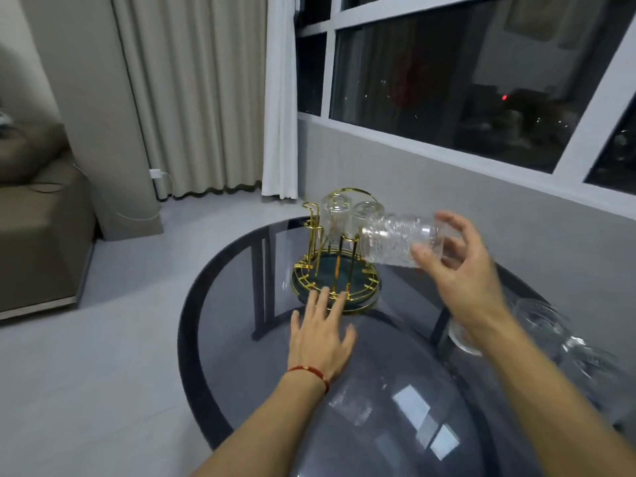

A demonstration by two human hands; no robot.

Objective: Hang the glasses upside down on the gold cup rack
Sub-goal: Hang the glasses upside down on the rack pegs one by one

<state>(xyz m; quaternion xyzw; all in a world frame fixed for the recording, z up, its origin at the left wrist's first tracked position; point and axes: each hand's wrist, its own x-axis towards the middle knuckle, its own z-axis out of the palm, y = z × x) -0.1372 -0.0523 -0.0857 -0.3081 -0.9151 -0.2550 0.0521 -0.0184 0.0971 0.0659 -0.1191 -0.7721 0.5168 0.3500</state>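
Note:
The gold cup rack [311, 235] with a dark green round base stands on the far part of the glass table. Two clear glasses [339, 215] hang upside down on its rear pegs. My right hand [461, 270] holds a textured clear glass [395, 241] on its side, mouth toward the rack, just right of the pegs and above the base. My left hand [321, 339] lies flat on the table with spread fingers, its fingertips touching the rack's front rim.
The round dark glass table [220, 304] has more clear glasses [537, 325] at its right side, partly behind my right forearm. A grey wall and window are close behind. A sofa [34, 215] and curtains stand to the left across the floor.

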